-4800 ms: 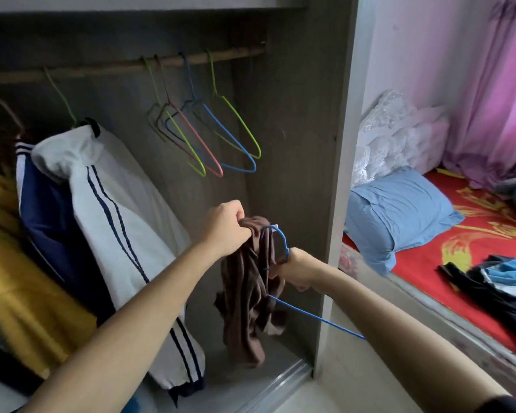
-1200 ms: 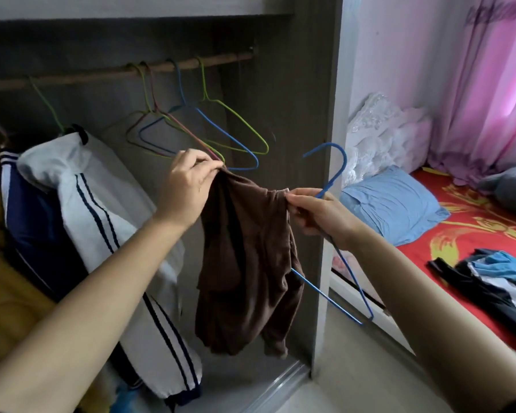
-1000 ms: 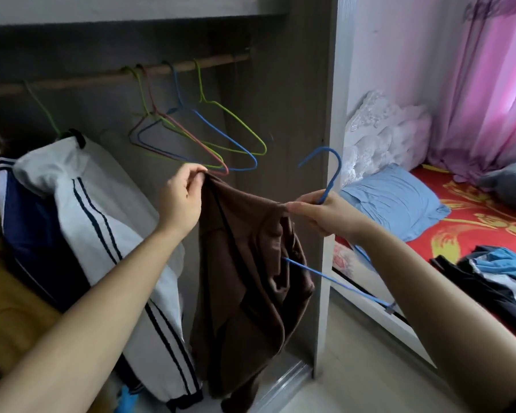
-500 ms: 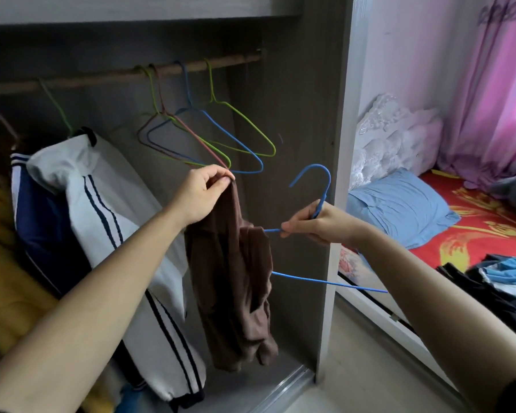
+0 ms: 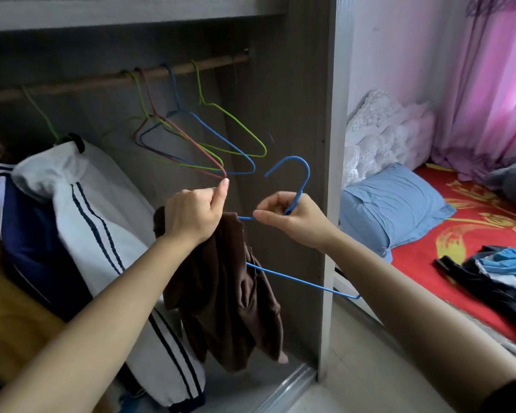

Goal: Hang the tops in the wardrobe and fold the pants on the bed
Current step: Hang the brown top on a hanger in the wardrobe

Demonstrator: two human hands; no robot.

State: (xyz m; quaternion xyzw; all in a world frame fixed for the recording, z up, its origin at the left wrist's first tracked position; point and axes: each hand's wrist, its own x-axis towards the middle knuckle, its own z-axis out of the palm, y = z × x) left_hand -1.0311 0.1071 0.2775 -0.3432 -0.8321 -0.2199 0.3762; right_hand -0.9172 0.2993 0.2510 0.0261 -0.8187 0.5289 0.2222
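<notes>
Brown top (image 5: 227, 281) hangs bunched from the left hand (image 5: 194, 213), whose fingers are curled tight round its upper edge. The fist hides the part it grips, so neckline or shoulder cannot be told. Just right of it, the right hand (image 5: 292, 220) pinches the neck of a blue hanger (image 5: 303, 174), hook upward. One wire arm reaches toward the cloth between the two hands, and the lower bar runs from the folds out under the right wrist. Whether the wire is inside the top cannot be made out. The hands are near each other, not touching.

Above them a bunch of empty hangers (image 5: 209, 150) dangles from the rail (image 5: 108, 80). Their lowest corner is right over the left thumb, and contact is unclear. Left of the left hand hangs a white striped jacket (image 5: 108, 210), with a yellow garment (image 5: 9, 308) beyond it cut off by the edge. Right of the right hand stands the wardrobe side panel (image 5: 295, 99). Past it lies the bed (image 5: 474, 228) with a blue pillow (image 5: 399, 204) and a heap of dark and blue clothes (image 5: 495, 272), partly out of view.
</notes>
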